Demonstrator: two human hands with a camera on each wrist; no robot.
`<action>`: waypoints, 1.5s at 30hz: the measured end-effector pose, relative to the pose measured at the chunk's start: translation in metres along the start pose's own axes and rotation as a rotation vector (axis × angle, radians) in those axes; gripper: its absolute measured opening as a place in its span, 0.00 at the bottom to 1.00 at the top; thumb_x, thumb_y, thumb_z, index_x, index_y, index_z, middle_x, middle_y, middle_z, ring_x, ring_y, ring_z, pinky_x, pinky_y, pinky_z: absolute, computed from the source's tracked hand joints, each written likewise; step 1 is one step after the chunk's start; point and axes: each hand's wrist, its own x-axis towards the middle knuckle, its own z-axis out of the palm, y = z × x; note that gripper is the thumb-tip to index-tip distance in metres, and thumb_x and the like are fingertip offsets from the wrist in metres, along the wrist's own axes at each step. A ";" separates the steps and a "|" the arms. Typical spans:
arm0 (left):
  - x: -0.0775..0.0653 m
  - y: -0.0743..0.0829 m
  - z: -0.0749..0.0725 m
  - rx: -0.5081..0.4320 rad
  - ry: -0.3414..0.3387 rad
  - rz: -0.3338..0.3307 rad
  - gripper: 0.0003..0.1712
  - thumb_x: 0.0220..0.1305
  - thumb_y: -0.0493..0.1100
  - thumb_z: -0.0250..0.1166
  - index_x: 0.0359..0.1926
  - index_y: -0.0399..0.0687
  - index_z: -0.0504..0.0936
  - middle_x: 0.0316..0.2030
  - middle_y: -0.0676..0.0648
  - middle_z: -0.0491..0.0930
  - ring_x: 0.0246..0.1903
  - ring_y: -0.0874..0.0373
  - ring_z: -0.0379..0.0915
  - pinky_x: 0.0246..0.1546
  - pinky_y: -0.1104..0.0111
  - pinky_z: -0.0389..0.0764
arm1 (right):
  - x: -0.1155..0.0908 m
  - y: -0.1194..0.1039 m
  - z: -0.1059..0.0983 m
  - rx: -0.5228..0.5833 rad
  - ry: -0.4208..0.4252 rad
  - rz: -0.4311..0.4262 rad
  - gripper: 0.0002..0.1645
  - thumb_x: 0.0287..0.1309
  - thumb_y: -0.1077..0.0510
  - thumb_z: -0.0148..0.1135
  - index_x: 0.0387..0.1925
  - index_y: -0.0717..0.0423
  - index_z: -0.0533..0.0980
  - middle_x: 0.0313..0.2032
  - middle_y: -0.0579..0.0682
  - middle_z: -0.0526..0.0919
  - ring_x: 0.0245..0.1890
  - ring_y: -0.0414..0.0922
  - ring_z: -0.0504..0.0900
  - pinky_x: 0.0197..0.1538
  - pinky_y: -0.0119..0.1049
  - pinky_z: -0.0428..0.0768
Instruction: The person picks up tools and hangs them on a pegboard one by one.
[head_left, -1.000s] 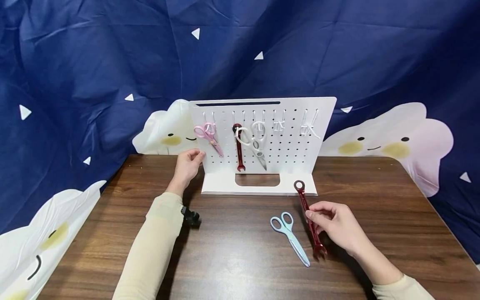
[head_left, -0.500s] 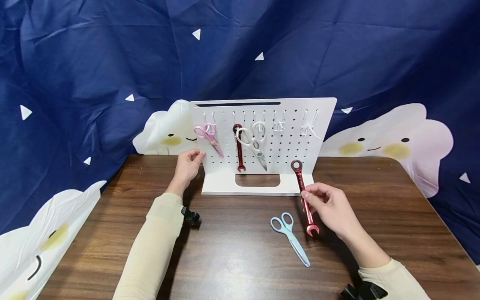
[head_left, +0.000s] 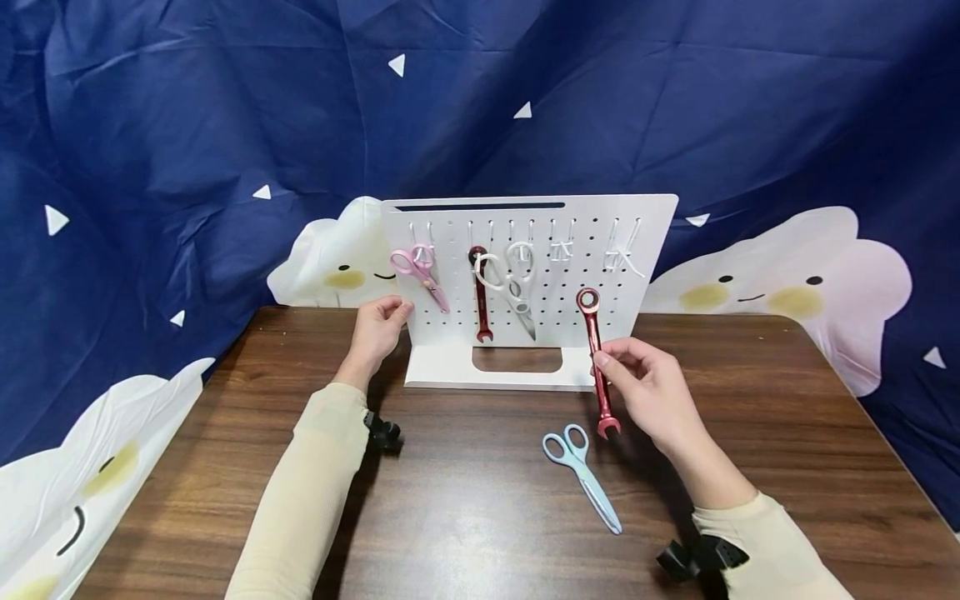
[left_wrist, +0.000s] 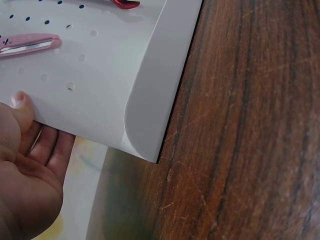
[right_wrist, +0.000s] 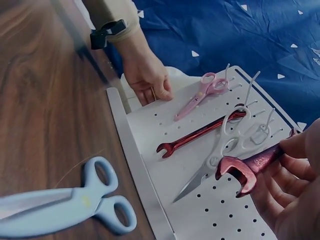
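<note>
My right hand (head_left: 651,385) pinches a red wrench (head_left: 594,346) by its shaft, ring end up, in front of the right part of the white pegboard (head_left: 573,317). In the right wrist view the wrench's open jaw end points toward the camera. My left hand (head_left: 377,332) grips the board's left edge, thumb on the front face and fingers behind it, as the left wrist view shows. On the board's hooks hang pink scissors (head_left: 422,275), a second red wrench (head_left: 481,304) and white scissors (head_left: 516,287). Light blue scissors (head_left: 581,475) lie on the table below the held wrench.
White wire hooks (head_left: 618,254) with nothing on them stick out at the board's right side. The board's base (head_left: 438,371) stands on the brown wooden table (head_left: 465,492). Behind it hangs a dark blue cloth (head_left: 480,108) with cloud prints.
My right hand has raised the wrench and carried it forward and slightly left, from beside the blue scissors to before the board. The left hand keeps its grip on the edge.
</note>
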 end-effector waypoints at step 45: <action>0.000 -0.002 -0.001 0.010 -0.003 0.022 0.12 0.78 0.38 0.66 0.45 0.30 0.89 0.25 0.56 0.82 0.32 0.62 0.76 0.36 0.76 0.76 | 0.057 0.000 0.031 0.142 0.077 0.121 0.17 0.77 0.59 0.64 0.53 0.74 0.82 0.27 0.30 0.82 0.33 0.31 0.79 0.40 0.27 0.78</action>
